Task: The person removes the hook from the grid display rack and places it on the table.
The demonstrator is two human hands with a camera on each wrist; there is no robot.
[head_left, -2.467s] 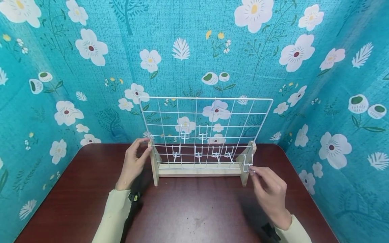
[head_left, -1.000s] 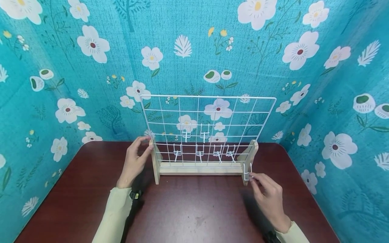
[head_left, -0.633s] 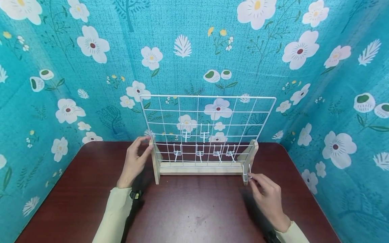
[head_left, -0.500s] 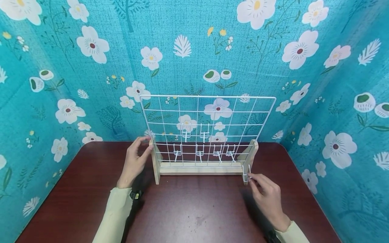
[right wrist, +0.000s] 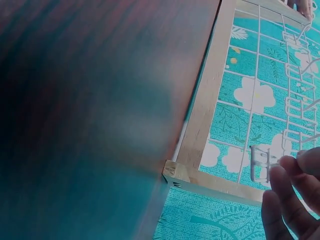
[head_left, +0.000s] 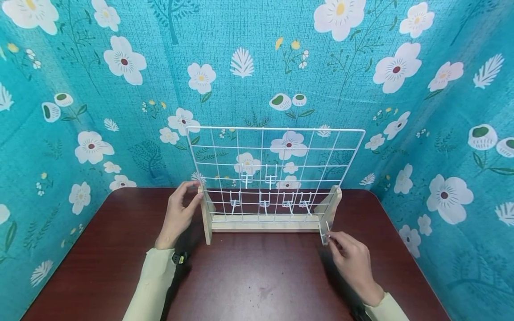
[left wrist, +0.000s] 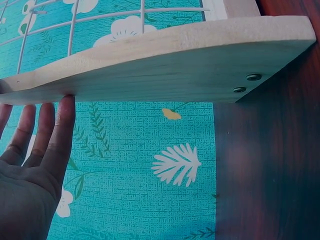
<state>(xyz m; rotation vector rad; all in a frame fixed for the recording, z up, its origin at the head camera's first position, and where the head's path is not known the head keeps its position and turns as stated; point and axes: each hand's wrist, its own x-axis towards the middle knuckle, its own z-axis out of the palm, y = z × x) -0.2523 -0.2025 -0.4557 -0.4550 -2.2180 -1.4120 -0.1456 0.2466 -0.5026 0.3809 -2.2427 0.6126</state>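
1. White wire hook (right wrist: 253, 163) is pinched in fingers of the right hand (head_left: 353, 261), before the right wooden upright (head_left: 331, 206); best kept untwisted.
2. Left upright (head_left: 206, 220), best steadied, is touched by the left hand (head_left: 176, 217), fingers slightly spread.

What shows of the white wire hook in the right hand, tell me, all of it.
The white wire hook looks like thin coated metal, bent into a narrow frame with crosswires and two prongs, which point upward in the head view. The right hand pinches its near end, partly hiding it. It appears in front of the stand's right wooden support, near its foot; contact with wood or wire grid is unclear.
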